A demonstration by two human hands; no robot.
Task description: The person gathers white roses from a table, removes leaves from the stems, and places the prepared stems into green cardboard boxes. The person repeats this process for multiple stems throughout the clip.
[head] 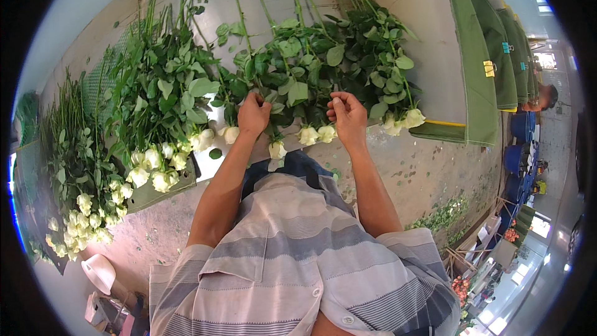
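Note:
White roses with long leafy stems lie across a table [210, 14], their blooms toward me. My left hand [253, 114] is at the blooms' end of the middle stems, thumb and fingers together near a stem; leaves hide whether it grips one. To its right, my right hand [347, 114] has curled fingers beside the leaves, and its hold is also unclear. A single white rose [277, 150] hangs over the table edge between my forearms. Two more white roses [308, 136] lie near my right hand. A leafy rose bunch [387, 56] lies farther right, and a thick one [158, 79] lies left.
Another bunch of white roses [79, 219] lies at far left. Green cloth dividers [471, 56] with clips stand at right. Cut leaves [443, 214] litter the floor. A white plastic chair or container [99, 273] is at lower left. Another person [545, 97] and blue buckets [513, 158] are far right.

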